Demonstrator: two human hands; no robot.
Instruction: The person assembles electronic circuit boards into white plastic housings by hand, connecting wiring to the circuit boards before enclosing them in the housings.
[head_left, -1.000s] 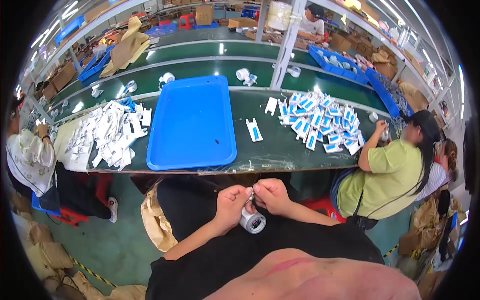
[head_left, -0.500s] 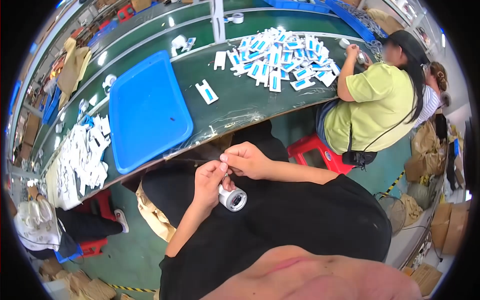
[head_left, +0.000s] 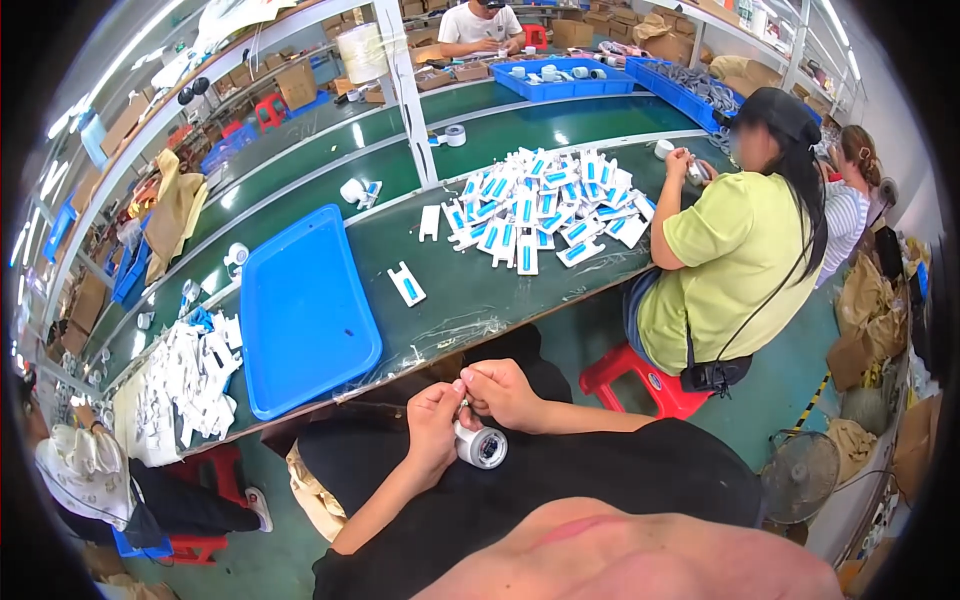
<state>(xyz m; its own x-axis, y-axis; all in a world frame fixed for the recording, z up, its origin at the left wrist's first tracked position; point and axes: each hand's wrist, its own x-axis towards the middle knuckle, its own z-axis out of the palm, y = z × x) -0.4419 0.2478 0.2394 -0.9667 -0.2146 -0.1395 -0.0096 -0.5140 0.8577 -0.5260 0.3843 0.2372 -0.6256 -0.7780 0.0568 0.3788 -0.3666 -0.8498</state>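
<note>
"White cylinder point(head_left: 482, 447), where do we have it?"
"Before our black shirt point(head_left: 610, 470), its upper end grasped by our left hand point(head_left: 434, 428)."
"And our right hand point(head_left: 505, 393)?"
"Pinching close beside the left (we can't tell what); beyond, a blue tray point(head_left: 310, 320) lies on the green table point(head_left: 455, 290)."

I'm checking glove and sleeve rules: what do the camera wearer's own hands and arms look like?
The left hand and right hand are ungloved, with no watch or bracelet visible. Both forearms are bare below the sleeves of a plain black top.
</note>
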